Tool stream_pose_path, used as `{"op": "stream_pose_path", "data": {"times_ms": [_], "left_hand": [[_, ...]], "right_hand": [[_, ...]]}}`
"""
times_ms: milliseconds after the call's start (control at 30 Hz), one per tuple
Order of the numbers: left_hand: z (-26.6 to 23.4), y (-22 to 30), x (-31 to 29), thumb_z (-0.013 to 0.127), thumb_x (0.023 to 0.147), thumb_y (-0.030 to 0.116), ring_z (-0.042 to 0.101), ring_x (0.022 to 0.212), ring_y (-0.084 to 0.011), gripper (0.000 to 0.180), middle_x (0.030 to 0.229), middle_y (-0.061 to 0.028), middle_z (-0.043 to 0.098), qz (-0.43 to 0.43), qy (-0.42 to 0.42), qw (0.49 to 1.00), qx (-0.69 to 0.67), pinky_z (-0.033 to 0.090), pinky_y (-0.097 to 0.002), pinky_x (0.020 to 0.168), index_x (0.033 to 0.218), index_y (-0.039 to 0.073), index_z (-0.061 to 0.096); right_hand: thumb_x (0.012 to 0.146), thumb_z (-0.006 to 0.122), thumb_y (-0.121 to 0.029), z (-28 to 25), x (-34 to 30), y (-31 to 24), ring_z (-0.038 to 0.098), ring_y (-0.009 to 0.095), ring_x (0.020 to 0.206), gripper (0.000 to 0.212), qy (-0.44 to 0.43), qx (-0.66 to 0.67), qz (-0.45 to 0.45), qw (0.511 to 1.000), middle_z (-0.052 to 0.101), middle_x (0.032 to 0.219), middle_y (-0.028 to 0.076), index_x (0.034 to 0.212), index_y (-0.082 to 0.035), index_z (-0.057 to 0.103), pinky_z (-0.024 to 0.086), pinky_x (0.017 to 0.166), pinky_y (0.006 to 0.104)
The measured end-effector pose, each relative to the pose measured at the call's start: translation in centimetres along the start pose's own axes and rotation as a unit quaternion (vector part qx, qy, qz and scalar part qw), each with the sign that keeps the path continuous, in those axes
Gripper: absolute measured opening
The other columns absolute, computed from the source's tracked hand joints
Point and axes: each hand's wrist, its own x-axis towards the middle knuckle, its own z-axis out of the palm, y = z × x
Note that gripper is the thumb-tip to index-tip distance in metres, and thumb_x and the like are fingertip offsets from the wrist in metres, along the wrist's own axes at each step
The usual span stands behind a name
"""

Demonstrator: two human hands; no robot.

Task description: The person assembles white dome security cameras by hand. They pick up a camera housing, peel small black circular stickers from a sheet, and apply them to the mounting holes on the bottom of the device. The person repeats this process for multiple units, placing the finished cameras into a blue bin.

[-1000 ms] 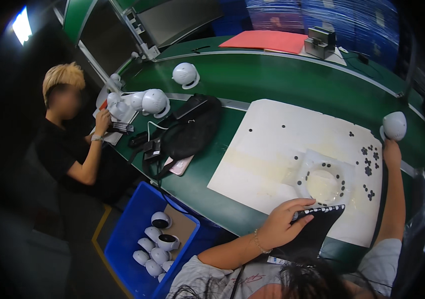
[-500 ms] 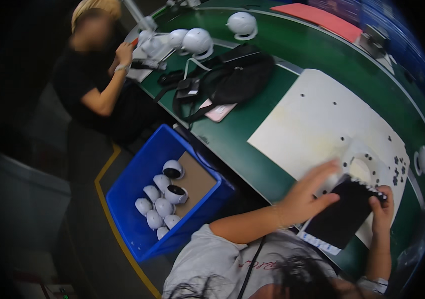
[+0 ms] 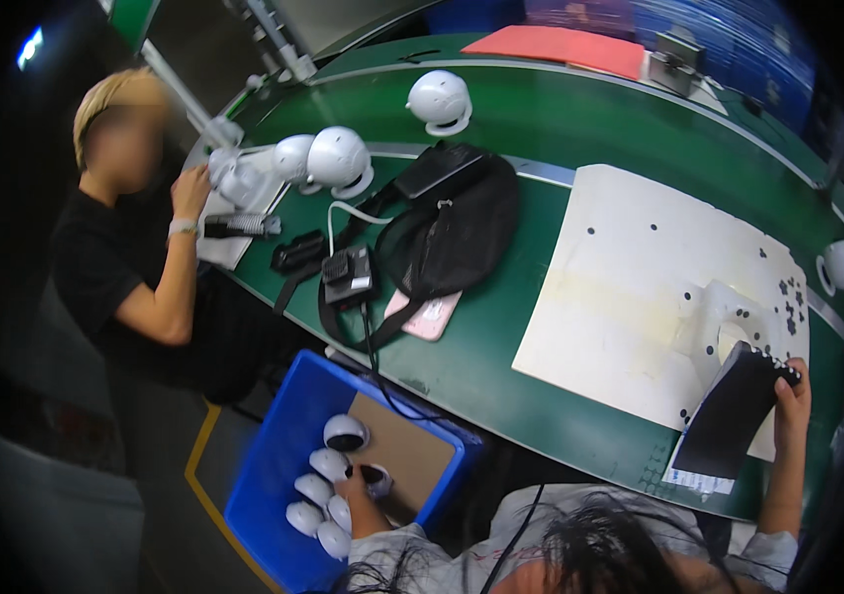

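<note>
My left hand (image 3: 353,487) reaches down into the blue bin (image 3: 262,465). Its fingers close around a white round camera with a black front (image 3: 376,479), partly covered by the hand. More white round cameras (image 3: 327,462) lie beside it in the bin. Over the table's near right edge, my right hand (image 3: 793,388) pinches the upper corner of a black sheet (image 3: 729,421) with a scalloped top edge and a pale strip along its bottom. A translucent tray (image 3: 714,309) lies partly behind that sheet, on a large white board (image 3: 615,287) dotted with small black pads.
A black bag (image 3: 457,223), a small black device with a cable (image 3: 348,277) and a pink phone (image 3: 424,315) lie on the green table (image 3: 481,391). White cameras (image 3: 340,158) stand farther back. At the left, a co-worker (image 3: 135,238) sits handling a white part.
My left hand has left the black sheet and moved down left into the bin, onto a camera. My right hand still holds the sheet. The view has shifted.
</note>
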Motion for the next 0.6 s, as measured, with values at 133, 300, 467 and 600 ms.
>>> {"op": "stream_pose_path", "data": {"times_ms": [133, 300, 467, 600], "left_hand": [[-0.2, 9.0, -10.4, 0.073, 0.052, 0.057, 0.05, 0.104, -0.0381, 0.093, 0.112, -0.0268, 0.051, -0.05, 0.023, 0.987, 0.149, 0.045, -0.0389, 0.084, 0.109, -0.012, 0.047], [-0.1, 6.8, -8.9, 0.073, 0.054, 0.056, 0.048, 0.108, -0.0353, 0.097, 0.119, -0.0246, 0.044, -0.027, -0.015, 0.994, 0.109, 0.043, -0.0405, 0.087, 0.117, -0.008, 0.038], [-3.0, 4.0, -6.7, 0.073, 0.055, 0.056, 0.046, 0.111, -0.0325, 0.103, 0.126, -0.0224, 0.038, 0.039, -0.247, 0.958, -0.142, 0.041, -0.0421, 0.089, 0.126, -0.004, 0.029], [-6.2, 10.2, -10.6, 0.073, 0.057, 0.055, 0.043, 0.114, -0.0308, 0.106, 0.131, -0.0205, 0.034, 0.102, -0.412, 0.848, -0.318, 0.039, -0.0436, 0.092, 0.132, -0.001, 0.023]], "right_hand": [[0.076, 0.061, -0.017, 0.6, -2.8, -1.1, 0.04, 0.005, 0.074, 0.027, 0.069, -0.034, -0.003, 0.997, 0.043, 0.08, -0.003, 0.096, -0.01, 0.045, 0.03, 0.07, 0.0191], [0.076, 0.06, -0.015, 2.1, -2.6, -1.5, 0.04, 0.005, 0.073, 0.028, 0.075, -0.029, -0.021, 0.997, 0.043, 0.079, -0.003, 0.098, -0.009, 0.045, 0.031, 0.069, 0.0184], [0.069, 0.065, -0.012, 0.3, -2.3, -1.9, 0.045, 0.011, 0.073, 0.025, -0.039, -0.038, -0.037, 0.998, 0.048, 0.075, 0.001, 0.087, -0.006, 0.049, 0.035, 0.067, 0.0237], [0.057, 0.072, -0.008, 0.7, -1.8, -4.1, 0.052, 0.023, 0.073, 0.018, -0.193, 0.005, -0.087, 0.977, 0.057, 0.074, 0.009, 0.068, -0.003, 0.058, 0.041, 0.065, 0.0331]]}}
